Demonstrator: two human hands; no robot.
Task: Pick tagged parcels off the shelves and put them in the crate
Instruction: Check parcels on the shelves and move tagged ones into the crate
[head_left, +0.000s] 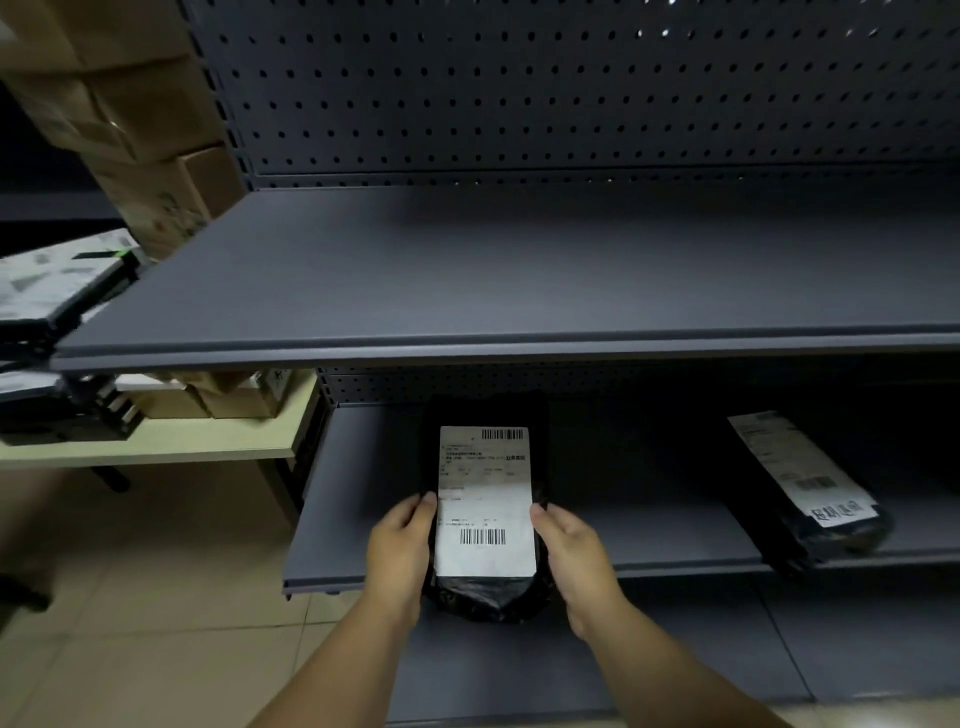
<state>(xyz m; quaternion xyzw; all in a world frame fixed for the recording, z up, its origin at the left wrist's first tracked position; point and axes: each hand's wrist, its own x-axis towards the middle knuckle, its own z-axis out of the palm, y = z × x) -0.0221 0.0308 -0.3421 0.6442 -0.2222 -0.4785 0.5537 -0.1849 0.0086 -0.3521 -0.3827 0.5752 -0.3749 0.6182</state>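
A black plastic parcel (483, 592) with a white shipping label bearing two barcodes lies lengthwise on the middle shelf (363, 519), its near end hanging over the shelf's front edge. My left hand (400, 551) grips its left side and my right hand (571, 556) grips its right side, thumbs on the label's edges. A second black parcel (810, 488) with a white label lies at an angle further right on the same shelf. No crate is in view.
The upper shelf (519, 280) juts out above the hands, with a perforated back panel (571, 88) behind it. Left stands a light wooden table (156, 441) with small cardboard boxes (228, 397). Stacked cardboard boxes (135, 114) and flat packages (57, 280) rise at far left. A lower shelf (675, 649) lies below.
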